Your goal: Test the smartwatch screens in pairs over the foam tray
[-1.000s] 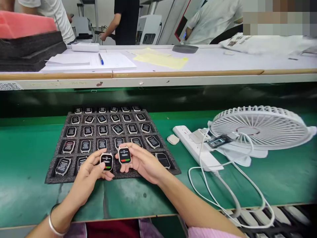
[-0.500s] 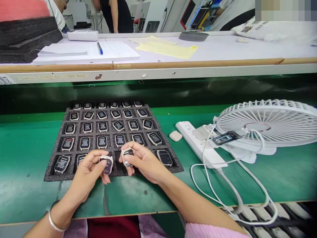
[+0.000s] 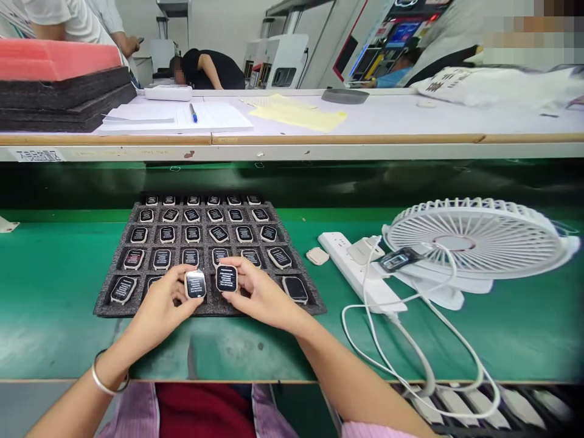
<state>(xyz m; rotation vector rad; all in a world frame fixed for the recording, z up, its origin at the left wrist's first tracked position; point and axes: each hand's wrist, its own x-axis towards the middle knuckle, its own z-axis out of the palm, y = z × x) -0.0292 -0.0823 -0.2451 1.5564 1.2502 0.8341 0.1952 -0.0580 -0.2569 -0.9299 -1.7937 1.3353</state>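
A dark foam tray point(image 3: 301, 309) lies on the green belt, its pockets filled with several small smartwatch bodies showing lit text screens. My left hand point(image 3: 160, 307) pinches one watch body point(image 3: 195, 283) with a pale grey screen, face up, over the tray's front row. My right hand point(image 3: 261, 293) grips a second watch body point(image 3: 226, 278) with white text on a black screen, right beside the first. Both hands hover at the tray's near edge. A silver bangle point(image 3: 104, 382) circles my left wrist.
A white power strip point(image 3: 347, 267), a small white fan point(image 3: 474, 237) lying flat and looped white cables point(image 3: 410, 353) sit to the right. A raised shelf point(image 3: 292, 143) behind carries papers, a pen and stacked foam point(image 3: 59, 97). Other people work at the back.
Both watches were tilted on edge half a second ago and are now turned face up again. The red and green marks on their screens from a second ago are gone.
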